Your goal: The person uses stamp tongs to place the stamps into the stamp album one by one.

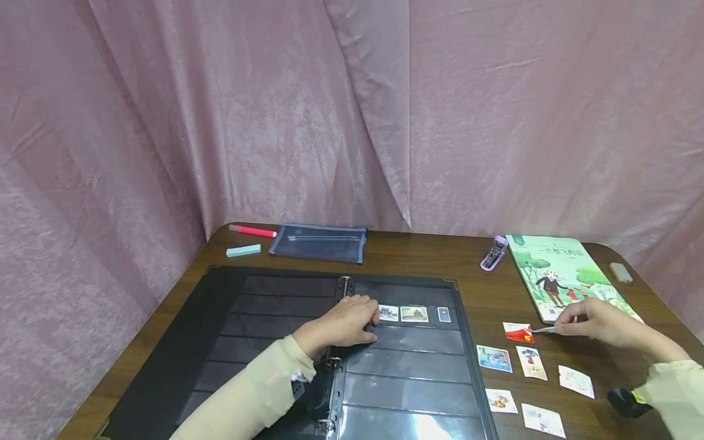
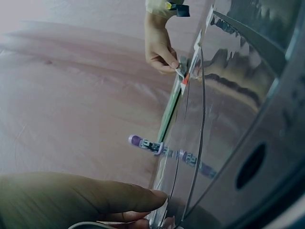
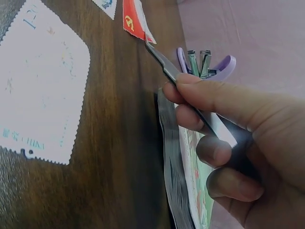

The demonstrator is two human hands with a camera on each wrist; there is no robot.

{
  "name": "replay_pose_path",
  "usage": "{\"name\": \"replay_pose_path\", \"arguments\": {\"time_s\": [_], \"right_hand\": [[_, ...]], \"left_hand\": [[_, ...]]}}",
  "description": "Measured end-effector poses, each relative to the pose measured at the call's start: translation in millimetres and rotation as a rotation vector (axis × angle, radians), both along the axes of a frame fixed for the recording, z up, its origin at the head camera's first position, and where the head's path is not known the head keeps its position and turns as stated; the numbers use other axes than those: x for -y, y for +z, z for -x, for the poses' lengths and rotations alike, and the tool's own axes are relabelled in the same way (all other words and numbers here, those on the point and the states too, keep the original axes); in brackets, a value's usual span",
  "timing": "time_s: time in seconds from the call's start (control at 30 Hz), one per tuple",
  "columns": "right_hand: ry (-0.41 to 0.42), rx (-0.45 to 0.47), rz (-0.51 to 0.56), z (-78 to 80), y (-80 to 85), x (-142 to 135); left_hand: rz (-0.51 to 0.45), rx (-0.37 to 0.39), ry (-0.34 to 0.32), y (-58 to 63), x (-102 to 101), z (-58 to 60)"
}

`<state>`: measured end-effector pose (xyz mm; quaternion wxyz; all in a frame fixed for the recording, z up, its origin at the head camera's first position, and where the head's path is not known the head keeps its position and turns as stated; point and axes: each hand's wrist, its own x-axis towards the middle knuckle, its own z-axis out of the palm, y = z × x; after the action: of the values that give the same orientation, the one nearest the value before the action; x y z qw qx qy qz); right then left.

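My right hand (image 1: 602, 324) pinches metal tweezers (image 3: 167, 69) between thumb and fingers. Their tips meet the edge of a red and white stamp (image 3: 134, 20) bearing a yellow emblem, to the right of a black stamp album (image 1: 409, 370). My left hand (image 1: 346, 321) rests on the open album beside its ring binding, fingertips at the second pocket row of the right page. A stamp with a building (image 1: 414, 314), another picture stamp (image 1: 389, 313) and a small blue stamp (image 1: 443, 315) sit in that row. The left thumb (image 2: 128, 195) lies along the page's clear film.
Several loose stamps, among them a blue one (image 1: 494, 358), lie right of the album. Behind them are a green book (image 1: 572, 275), a purple clip-like object (image 1: 494, 253) and a whitish eraser-like block (image 1: 621, 272). A blue pouch (image 1: 319, 250) and pink pen (image 1: 252, 230) lie behind the album.
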<state>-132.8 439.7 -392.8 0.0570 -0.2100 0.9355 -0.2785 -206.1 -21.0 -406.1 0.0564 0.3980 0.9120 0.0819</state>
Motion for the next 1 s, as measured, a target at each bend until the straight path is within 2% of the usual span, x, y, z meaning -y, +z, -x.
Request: {"name": "replay_pose_path", "arguments": {"time_s": [0.23,0.47,0.73,0.9,1.0], "right_hand": [[-0.032,-0.051,-0.007,-2.5,3.2,0.0],[-0.093,-0.050,-0.045,-3.4,7.0,0.4],[-0.085,-0.184,-0.045,-3.0,12.9,5.2],[-0.080,-0.199,-0.017,-2.7,20.1,13.9],[-0.071,-0.209,-0.038,-3.1,26.0,21.6]], "left_hand": [[-0.014,0.017,0.001,0.2,-0.2,0.2],[-0.032,0.024,0.001,-1.5,-0.7,1.6],[-0.057,0.009,-0.010,-3.3,-0.5,2.4],[-0.095,-0.017,-0.018,-7.4,0.0,4.3],[-0.117,-0.029,-0.027,-9.1,-0.3,5.7]]}}
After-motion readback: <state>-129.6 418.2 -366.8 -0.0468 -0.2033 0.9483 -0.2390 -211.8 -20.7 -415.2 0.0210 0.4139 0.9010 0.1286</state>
